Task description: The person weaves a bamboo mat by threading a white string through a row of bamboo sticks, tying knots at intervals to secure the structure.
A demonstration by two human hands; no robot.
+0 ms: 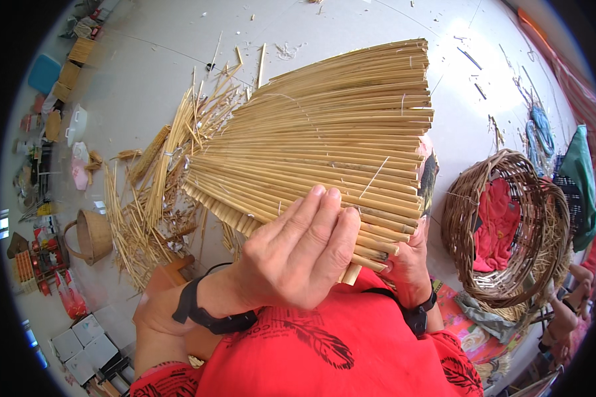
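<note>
A wide fan-shaped panel of straw stalks point(324, 126) is spread out in front of me, its narrow end to the left and its broad cut edge to the right. Thin pale threads cross the stalks in places. My left hand point(298, 245) lies over the lower edge, fingers together and pressed on the top stalks; its thumb is hidden. At the lower right corner my right hand point(410, 261) grips the panel by its edge, with part of its fingers out of sight behind the stalks.
Loose straw point(149, 205) is heaped on the floor at the left, near a small handled basket point(93, 235). To the right stands a large wicker basket point(467, 231) with red cloth point(496, 218) in it. Blue cord point(542, 129) lies beyond. Another person's hand point(579, 291) shows at the far right.
</note>
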